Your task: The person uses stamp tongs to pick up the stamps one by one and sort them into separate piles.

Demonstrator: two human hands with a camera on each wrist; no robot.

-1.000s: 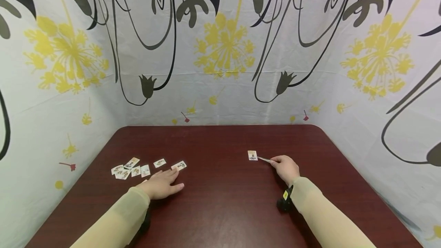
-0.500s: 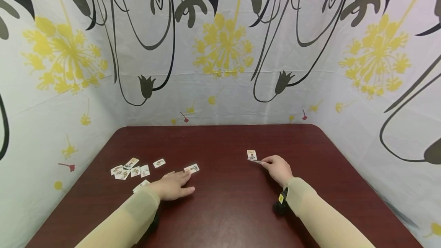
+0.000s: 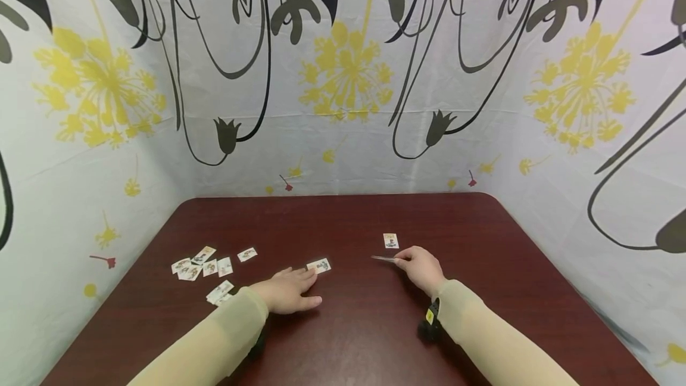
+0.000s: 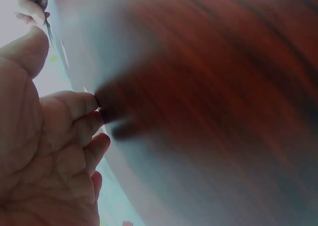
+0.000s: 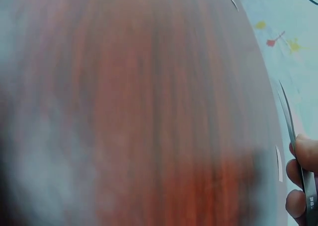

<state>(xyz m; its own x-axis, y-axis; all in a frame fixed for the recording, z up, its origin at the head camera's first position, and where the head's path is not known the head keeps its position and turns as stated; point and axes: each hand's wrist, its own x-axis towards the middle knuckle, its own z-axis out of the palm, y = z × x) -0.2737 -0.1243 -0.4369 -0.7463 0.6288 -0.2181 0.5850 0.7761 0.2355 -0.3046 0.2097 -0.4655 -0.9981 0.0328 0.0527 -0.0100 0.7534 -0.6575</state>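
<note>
My left hand [image 3: 286, 292] lies palm down over the table, its fingertips touching the near edge of a small white printed card [image 3: 320, 265]. In the left wrist view the fingers of that hand [image 4: 54, 151] are extended and the thumb stands apart. Slim metal tweezers [image 3: 383, 258] are pinched in my right hand [image 3: 422, 270], their points toward the left. In the right wrist view the tweezers [image 5: 308, 186] run between thumb and fingers, with nothing visible at the tips. Another card [image 3: 390, 240] lies flat just beyond the tweezers, apart from them.
Several picture cards [image 3: 210, 267] lie at the left, some overlapping. A single card [image 3: 247, 254] lies right of them, and overlapping cards [image 3: 220, 292] sit beside the left sleeve. The dark red table [image 3: 343, 219] is enclosed by a patterned cloth [image 3: 343, 153].
My left hand has slid right along with the card at its fingertips, uncovering cards beside the sleeve. My right hand has moved left, the tweezers' tips passing from the far card to its left.
</note>
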